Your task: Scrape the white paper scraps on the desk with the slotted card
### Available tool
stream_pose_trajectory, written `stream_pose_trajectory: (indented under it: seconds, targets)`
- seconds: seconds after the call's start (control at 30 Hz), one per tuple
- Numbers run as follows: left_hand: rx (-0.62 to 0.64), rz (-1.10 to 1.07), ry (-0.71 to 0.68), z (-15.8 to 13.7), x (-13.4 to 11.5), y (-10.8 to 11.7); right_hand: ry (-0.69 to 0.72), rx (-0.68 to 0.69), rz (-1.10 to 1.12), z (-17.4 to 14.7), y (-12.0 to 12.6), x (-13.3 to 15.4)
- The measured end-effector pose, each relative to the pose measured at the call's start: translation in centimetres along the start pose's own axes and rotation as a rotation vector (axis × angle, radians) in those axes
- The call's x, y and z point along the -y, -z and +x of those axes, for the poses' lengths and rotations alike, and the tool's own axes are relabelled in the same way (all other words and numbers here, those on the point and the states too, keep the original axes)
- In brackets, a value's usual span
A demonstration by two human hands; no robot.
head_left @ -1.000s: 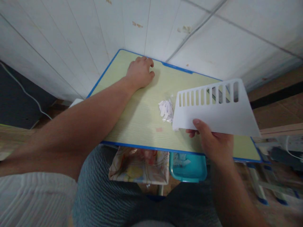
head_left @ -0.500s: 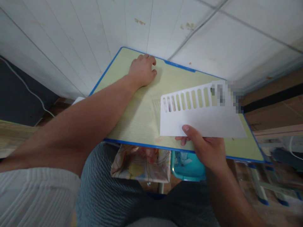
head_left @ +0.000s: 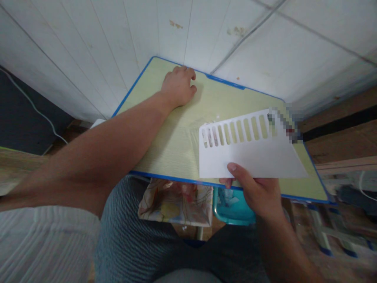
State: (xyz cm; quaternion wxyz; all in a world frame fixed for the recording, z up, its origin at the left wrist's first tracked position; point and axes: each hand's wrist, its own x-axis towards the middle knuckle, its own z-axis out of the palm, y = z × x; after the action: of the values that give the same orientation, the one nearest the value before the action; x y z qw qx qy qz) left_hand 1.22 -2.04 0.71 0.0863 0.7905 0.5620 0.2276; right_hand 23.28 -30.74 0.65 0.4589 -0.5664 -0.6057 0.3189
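My right hand (head_left: 259, 192) grips the near edge of a flat white sheet (head_left: 241, 160), thumb on top and fingers underneath. A row of several long rounded slots runs along the sheet's far side, and the tabletop shows through many of them. Greyish and purplish patches show in the leftmost slots. By the sheet's left edge lies something thin and clear (head_left: 194, 137), like plastic film. My left hand (head_left: 179, 85) rests near the back of the yellowish table (head_left: 165, 147), holding nothing, its fingers loosely bent and the thumb apart.
Behind the blue-edged table stands a white panelled wall (head_left: 141, 27) with a cable (head_left: 250, 35) running down it. Below the front edge are a patterned cloth-covered box (head_left: 173, 208) and a turquoise plastic container (head_left: 232, 212). A blurred, pixelated patch lies at the table's right side.
The white sheet and my right hand have come slightly down towards the front edge of the table. My left hand has stayed in place.
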Motion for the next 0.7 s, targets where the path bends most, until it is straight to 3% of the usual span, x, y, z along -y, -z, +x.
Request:
stream_pose_trajectory:
  seconds: [0.1,0.3,0.37,0.53,0.7]
  targets:
    - [-0.007,0.023,0.004,0.1,0.1,-0.1,-0.015,-0.057,0.022,-0.1,0.7,-0.4]
    - [-0.020,0.011,-0.009,0.2,0.2,-0.2,0.012,-0.456,-0.002,1.0,3.0,-2.5]
    - [-0.025,0.025,-0.005,0.2,0.1,-0.2,0.009,-0.476,-0.020,1.3,3.5,-3.1]
    - [-0.022,0.026,-0.008,0.1,0.1,-0.1,0.009,-0.381,-0.110,1.1,4.1,-3.4]
    - [-0.004,0.063,-0.014,-0.2,-0.1,0.2,0.021,-0.435,-0.089,1.1,4.5,-3.2]
